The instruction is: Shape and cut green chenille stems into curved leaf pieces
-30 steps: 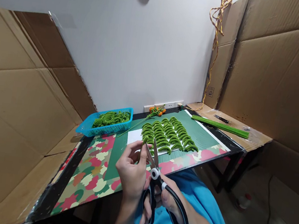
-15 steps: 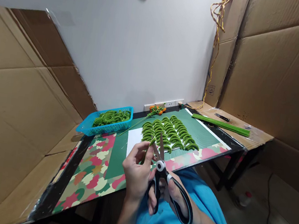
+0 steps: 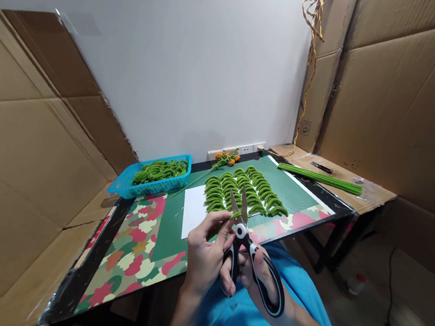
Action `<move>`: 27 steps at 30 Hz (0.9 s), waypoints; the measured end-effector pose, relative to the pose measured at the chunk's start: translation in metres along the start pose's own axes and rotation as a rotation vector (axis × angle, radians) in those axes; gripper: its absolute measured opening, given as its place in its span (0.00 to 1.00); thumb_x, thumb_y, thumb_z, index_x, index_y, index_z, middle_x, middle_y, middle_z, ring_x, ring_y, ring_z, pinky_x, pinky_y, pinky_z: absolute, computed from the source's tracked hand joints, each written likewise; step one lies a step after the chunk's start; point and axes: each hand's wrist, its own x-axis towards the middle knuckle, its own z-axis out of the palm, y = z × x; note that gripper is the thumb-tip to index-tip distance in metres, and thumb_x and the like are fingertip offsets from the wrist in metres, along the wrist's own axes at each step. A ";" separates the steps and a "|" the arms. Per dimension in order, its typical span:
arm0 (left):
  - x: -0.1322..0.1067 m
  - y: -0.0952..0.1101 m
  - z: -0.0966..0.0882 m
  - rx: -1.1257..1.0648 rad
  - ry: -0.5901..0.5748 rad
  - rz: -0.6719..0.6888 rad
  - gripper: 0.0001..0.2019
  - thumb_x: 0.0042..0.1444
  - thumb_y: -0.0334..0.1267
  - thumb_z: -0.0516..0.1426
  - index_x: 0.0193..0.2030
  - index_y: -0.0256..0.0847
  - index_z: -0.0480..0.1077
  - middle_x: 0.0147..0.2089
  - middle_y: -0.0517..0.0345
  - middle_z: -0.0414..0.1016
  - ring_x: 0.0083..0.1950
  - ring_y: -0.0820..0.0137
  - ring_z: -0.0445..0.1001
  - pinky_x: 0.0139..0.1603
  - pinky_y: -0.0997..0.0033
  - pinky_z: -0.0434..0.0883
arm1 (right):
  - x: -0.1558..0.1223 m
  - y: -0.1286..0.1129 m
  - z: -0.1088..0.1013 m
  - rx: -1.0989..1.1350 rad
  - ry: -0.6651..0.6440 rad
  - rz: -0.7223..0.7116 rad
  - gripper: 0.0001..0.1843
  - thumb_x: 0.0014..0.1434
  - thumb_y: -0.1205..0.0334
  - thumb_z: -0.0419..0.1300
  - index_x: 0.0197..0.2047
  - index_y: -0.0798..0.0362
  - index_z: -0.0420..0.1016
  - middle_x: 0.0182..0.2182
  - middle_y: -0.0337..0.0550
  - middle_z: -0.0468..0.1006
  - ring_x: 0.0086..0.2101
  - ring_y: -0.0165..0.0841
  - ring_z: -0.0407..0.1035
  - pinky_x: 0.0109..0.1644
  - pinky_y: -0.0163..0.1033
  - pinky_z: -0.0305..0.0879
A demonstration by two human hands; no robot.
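Between the thumb and fingers of my left hand (image 3: 207, 246) is pinched a green pipe cleaner piece (image 3: 236, 215), whose end lies between the scissor blades. My right hand (image 3: 257, 273) has its thumb and fingers through the handles of black-and-white scissors (image 3: 240, 232), the blades spread apart and pointing away from me. Just beyond the blades, curved green pipe cleaner pieces (image 3: 264, 190) lie in several neat rows on white paper (image 3: 192, 213). Part of the held piece is hidden by my left fingers.
At left stands a blue plastic basket (image 3: 119, 188) full of green curled pieces. An orange-and-green flower stem (image 3: 226, 159) lies at the back. To the right are a bundle of long green pipe cleaners (image 3: 320, 179) and a black utility knife (image 3: 322, 167). Cardboard walls (image 3: 399, 101) flank the table.
The green piece has tilted over toward the right and its end has come between the scissor blades. Both hands have shifted slightly right, and the view has moved a little.
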 end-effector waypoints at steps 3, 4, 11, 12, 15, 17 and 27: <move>-0.001 0.000 0.001 0.016 -0.029 0.014 0.10 0.64 0.46 0.66 0.43 0.42 0.81 0.39 0.58 0.83 0.40 0.74 0.83 0.42 0.82 0.78 | 0.000 0.003 -0.004 0.006 -0.008 -0.012 0.32 0.72 0.28 0.50 0.47 0.51 0.72 0.28 0.43 0.72 0.30 0.38 0.72 0.37 0.42 0.72; -0.001 0.000 0.001 0.020 -0.032 0.020 0.09 0.64 0.46 0.66 0.43 0.42 0.81 0.39 0.58 0.83 0.40 0.74 0.83 0.43 0.82 0.78 | -0.001 0.004 -0.005 0.018 0.000 -0.021 0.31 0.71 0.28 0.52 0.49 0.50 0.71 0.28 0.42 0.72 0.30 0.38 0.73 0.36 0.42 0.72; 0.001 -0.001 -0.003 0.071 -0.016 0.070 0.06 0.65 0.41 0.65 0.43 0.43 0.81 0.38 0.59 0.84 0.39 0.75 0.83 0.43 0.83 0.78 | -0.002 0.002 -0.003 0.089 -0.009 -0.001 0.32 0.67 0.29 0.61 0.56 0.47 0.69 0.29 0.39 0.73 0.29 0.38 0.75 0.33 0.39 0.71; 0.000 0.000 -0.003 0.068 -0.015 0.077 0.06 0.65 0.41 0.65 0.42 0.43 0.81 0.38 0.59 0.84 0.39 0.75 0.83 0.42 0.83 0.78 | -0.001 -0.001 -0.002 0.074 -0.014 0.003 0.33 0.66 0.29 0.62 0.58 0.47 0.69 0.29 0.39 0.74 0.28 0.37 0.74 0.31 0.39 0.70; -0.001 0.002 -0.003 0.046 -0.007 0.100 0.05 0.65 0.41 0.65 0.42 0.43 0.81 0.38 0.59 0.84 0.39 0.74 0.84 0.40 0.84 0.79 | -0.001 -0.007 -0.003 0.027 -0.001 0.003 0.36 0.65 0.28 0.63 0.62 0.48 0.68 0.30 0.41 0.76 0.26 0.36 0.71 0.28 0.37 0.64; -0.002 0.003 -0.002 0.035 0.009 0.118 0.05 0.64 0.40 0.65 0.42 0.43 0.81 0.38 0.60 0.84 0.39 0.75 0.84 0.40 0.84 0.79 | -0.002 -0.008 -0.005 -0.003 0.017 0.009 0.38 0.64 0.27 0.62 0.62 0.49 0.69 0.31 0.43 0.77 0.26 0.35 0.69 0.28 0.37 0.62; -0.002 -0.003 -0.007 0.175 0.084 0.283 0.06 0.66 0.39 0.64 0.45 0.45 0.84 0.42 0.57 0.86 0.42 0.72 0.85 0.47 0.79 0.80 | -0.001 -0.016 -0.005 -0.029 -0.045 0.021 0.34 0.64 0.30 0.66 0.55 0.52 0.72 0.29 0.41 0.76 0.27 0.30 0.63 0.33 0.37 0.58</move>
